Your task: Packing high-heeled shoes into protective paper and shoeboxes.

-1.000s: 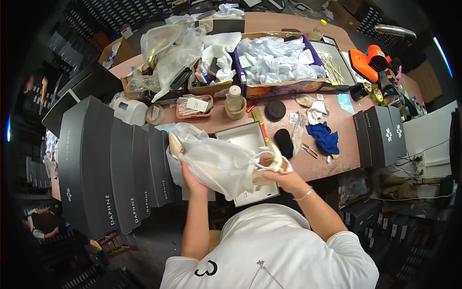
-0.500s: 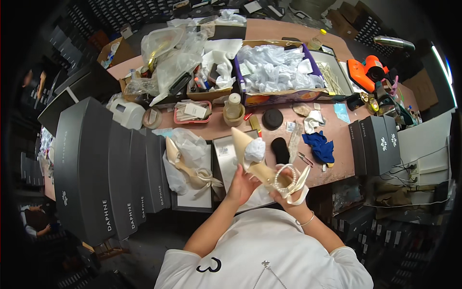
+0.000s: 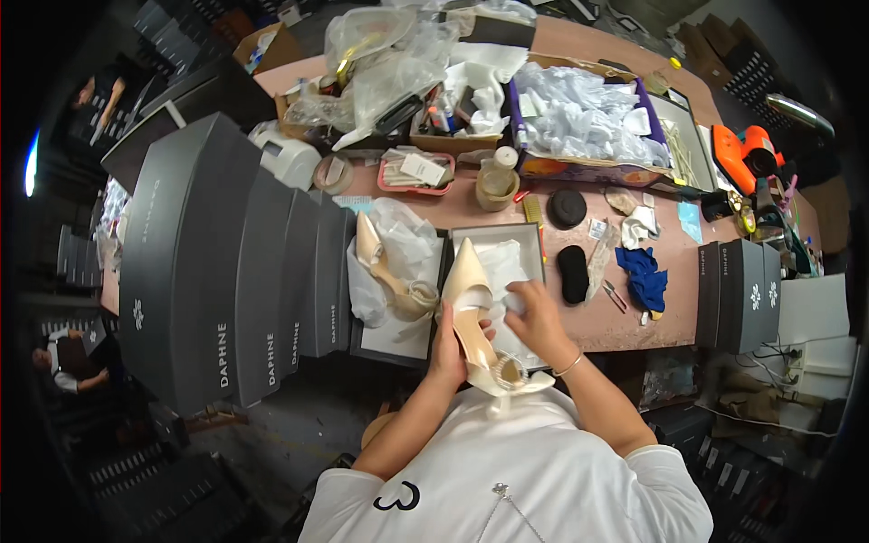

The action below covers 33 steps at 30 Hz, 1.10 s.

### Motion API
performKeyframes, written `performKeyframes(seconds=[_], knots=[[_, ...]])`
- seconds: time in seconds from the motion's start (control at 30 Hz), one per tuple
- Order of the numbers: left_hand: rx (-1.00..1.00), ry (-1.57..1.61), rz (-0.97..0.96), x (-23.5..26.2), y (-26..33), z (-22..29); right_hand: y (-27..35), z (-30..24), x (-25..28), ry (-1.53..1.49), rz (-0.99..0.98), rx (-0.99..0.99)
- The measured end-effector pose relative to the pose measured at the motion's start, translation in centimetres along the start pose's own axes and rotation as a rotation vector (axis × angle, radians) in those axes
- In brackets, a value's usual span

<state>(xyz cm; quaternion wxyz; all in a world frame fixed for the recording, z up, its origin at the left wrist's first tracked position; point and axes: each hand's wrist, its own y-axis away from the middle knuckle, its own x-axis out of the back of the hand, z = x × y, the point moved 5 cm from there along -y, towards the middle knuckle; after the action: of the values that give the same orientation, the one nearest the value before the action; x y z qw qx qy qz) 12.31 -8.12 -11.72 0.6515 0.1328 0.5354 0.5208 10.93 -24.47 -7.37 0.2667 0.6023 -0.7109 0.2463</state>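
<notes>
My left hand (image 3: pixel 449 347) is wrapped round the side of a cream pointed-toe shoe (image 3: pixel 467 277), its toe pointing away from me. A beaded ring and a pale ribbon bow hang at its heel end near my shirt. My right hand (image 3: pixel 541 319) is just right of the shoe, over an open box part (image 3: pixel 536 246) lined with white paper (image 3: pixel 503 257). Its fingers are bent round crumpled white paper, which hardly stands out against the lining. The matching shoe (image 3: pixel 369 246) lies on tissue in the grey box (image 3: pixel 385 342) at the left.
Tall grey shoe boxes (image 3: pixel 204 271) stand at the left, smaller ones (image 3: pixel 735 294) at the right. Behind are a purple carton (image 3: pixel 588 170) of crumpled paper and a jar (image 3: pixel 497 185). A black pad (image 3: pixel 572 275), small scissors (image 3: pixel 615 297) and a blue cloth (image 3: pixel 643 277) lie right.
The white wad has left the shoe's opening. My right hand has let go of the beaded strap and moved to the right of the shoe. The view has shifted left.
</notes>
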Motion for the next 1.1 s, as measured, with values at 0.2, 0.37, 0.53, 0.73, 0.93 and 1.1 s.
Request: performKeyframes(seconds=[0.2,0.37,0.53,0.73,0.93,1.1], knots=[[0.08,0.283,-0.114,-0.5,0.7,0.2,-2.0,-6.2,-0.9,0.37,-0.171,0.46],[0.128,0.134,-0.256,-0.8,2.3,-1.4,-0.1,-5.3,-3.3,0.692,-0.393,0.534],[0.142,0.029,-0.207,0.8,1.2,-3.0,1.2,-3.7,-2.7,0.57,-0.456,0.534],[0.099,-0.015,-0.068,1.0,0.9,-2.5,1.6,-4.1,1.0,0.174,-0.374,0.353],[-0.149,-0.195,-0.14,1.6,-0.8,-1.7,0.7,-5.3,3.7,-0.056,-0.387,0.252],[-0.259,-0.145,-0.113,-0.3,-0.4,-1.6,0.7,-2.4,1.7,-0.418,0.111,-0.116]])
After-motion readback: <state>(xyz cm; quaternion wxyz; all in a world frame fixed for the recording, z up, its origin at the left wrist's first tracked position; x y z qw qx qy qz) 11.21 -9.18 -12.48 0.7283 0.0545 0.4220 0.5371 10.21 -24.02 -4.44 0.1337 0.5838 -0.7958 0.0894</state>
